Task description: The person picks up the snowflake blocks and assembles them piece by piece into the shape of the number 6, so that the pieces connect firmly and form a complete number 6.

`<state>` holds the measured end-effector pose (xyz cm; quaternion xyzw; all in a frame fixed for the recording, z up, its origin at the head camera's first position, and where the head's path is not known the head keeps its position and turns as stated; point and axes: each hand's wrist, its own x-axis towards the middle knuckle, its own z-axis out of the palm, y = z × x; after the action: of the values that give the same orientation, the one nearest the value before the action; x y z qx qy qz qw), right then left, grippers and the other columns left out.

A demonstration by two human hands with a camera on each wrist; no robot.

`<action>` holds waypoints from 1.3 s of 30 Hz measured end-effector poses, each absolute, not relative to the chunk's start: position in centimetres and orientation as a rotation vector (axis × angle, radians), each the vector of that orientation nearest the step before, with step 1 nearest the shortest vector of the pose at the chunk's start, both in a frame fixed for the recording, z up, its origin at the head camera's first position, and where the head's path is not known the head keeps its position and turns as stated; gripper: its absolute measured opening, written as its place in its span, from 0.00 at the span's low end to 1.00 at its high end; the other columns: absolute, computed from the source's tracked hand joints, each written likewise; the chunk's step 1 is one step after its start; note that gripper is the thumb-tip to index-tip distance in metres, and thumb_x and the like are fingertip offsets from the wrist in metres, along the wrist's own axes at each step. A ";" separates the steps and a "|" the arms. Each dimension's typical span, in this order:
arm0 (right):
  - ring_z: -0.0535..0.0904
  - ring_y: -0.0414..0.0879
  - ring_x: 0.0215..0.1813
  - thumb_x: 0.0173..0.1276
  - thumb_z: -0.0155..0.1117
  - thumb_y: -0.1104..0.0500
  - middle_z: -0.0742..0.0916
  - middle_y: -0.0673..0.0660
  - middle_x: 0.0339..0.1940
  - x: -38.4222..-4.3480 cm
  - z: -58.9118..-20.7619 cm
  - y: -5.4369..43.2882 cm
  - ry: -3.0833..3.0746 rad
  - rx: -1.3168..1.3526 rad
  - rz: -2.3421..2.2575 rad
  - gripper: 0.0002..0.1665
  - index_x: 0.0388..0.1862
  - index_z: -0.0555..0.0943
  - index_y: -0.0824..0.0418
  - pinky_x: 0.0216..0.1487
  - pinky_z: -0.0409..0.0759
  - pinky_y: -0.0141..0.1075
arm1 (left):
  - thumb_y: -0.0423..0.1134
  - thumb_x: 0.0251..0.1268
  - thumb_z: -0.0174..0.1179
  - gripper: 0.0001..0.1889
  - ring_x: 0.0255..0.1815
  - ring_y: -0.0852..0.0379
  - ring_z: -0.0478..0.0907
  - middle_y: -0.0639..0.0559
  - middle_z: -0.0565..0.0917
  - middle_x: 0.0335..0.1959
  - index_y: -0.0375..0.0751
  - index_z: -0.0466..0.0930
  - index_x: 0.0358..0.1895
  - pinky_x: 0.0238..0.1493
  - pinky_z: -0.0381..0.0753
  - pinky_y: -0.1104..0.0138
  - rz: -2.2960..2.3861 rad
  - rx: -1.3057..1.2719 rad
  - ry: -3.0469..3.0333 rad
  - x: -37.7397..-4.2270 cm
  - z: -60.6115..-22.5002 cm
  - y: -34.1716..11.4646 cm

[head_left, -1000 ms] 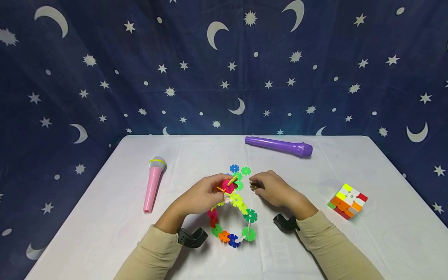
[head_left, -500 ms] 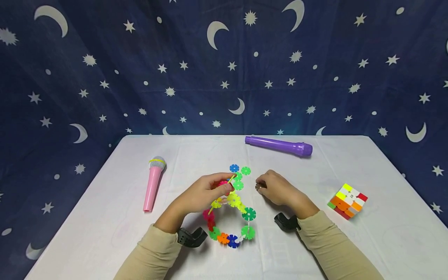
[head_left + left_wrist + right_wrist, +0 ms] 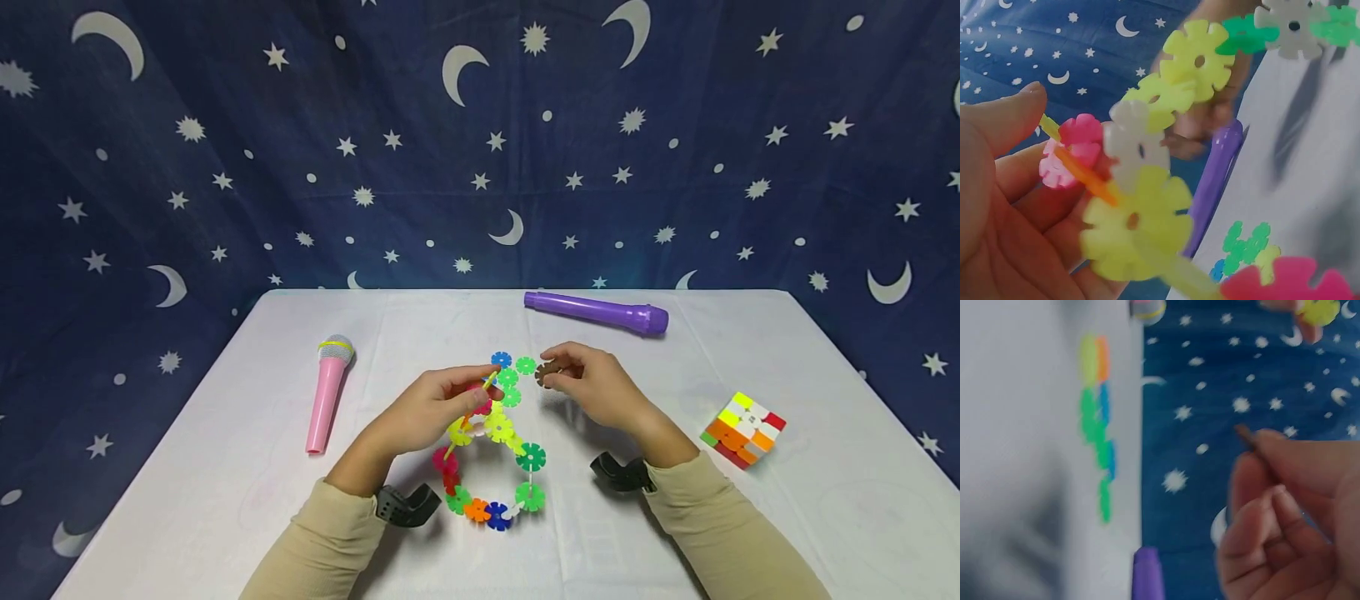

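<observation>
My left hand [image 3: 429, 410] pinches a yellow notched disc [image 3: 491, 382] at the end of a short branch, joined through pink and orange discs to a ring of interlocking snowflake discs [image 3: 531, 457]. In the left wrist view the pink disc [image 3: 1079, 150] and a pale yellow disc [image 3: 1138, 222] sit in front of the palm. My right hand [image 3: 592, 382] holds a single brown notched disc [image 3: 546, 374] between thumb and fingers, raised to the right of the ring. Edge-on, the brown disc [image 3: 1254, 445] shows as a thin strip in the right wrist view.
Loose green discs [image 3: 510, 395] and a blue disc [image 3: 501, 360] lie on the white table just beyond the hands. A pink toy microphone [image 3: 327, 396] is at the left, a purple one [image 3: 596, 312] at the back, and a puzzle cube [image 3: 744, 430] at the right.
My right hand has lifted away from the tabletop with the brown disc, first drawing right, then moving up and slightly left. The ring has shifted slightly left as my left hand tilted its branch.
</observation>
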<state>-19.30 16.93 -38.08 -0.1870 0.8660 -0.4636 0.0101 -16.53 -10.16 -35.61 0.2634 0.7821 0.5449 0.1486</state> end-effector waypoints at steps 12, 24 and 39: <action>0.86 0.44 0.34 0.66 0.65 0.75 0.87 0.67 0.38 -16.3 -34.9 14.7 2.356 -0.703 -2.036 0.09 0.45 0.80 0.77 0.40 0.85 0.36 | 0.38 0.74 0.59 0.22 0.44 0.54 0.82 0.44 0.87 0.46 0.30 0.75 0.66 0.48 0.82 0.63 1.575 0.722 2.258 -16.2 -35.9 -9.3; 0.86 0.42 0.36 0.66 0.65 0.74 0.88 0.64 0.39 -15.4 -35.1 13.7 2.466 -0.818 -2.012 0.10 0.47 0.83 0.75 0.41 0.85 0.36 | 0.39 0.69 0.65 0.22 0.45 0.55 0.82 0.46 0.85 0.52 0.31 0.79 0.62 0.46 0.83 0.66 1.589 0.700 2.301 -15.8 -35.8 -8.7; 0.85 0.42 0.31 0.67 0.66 0.71 0.89 0.61 0.37 -15.0 -35.1 13.5 2.498 -0.692 -1.971 0.11 0.47 0.84 0.74 0.40 0.85 0.35 | 0.37 0.69 0.64 0.18 0.45 0.54 0.82 0.45 0.85 0.50 0.29 0.82 0.58 0.45 0.82 0.67 1.620 0.696 2.314 -15.7 -36.0 -8.2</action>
<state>-15.01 13.52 -35.05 -0.2122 0.7658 -0.6044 -0.0572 -15.65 -8.20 -35.99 0.2377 0.7900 0.5532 0.1158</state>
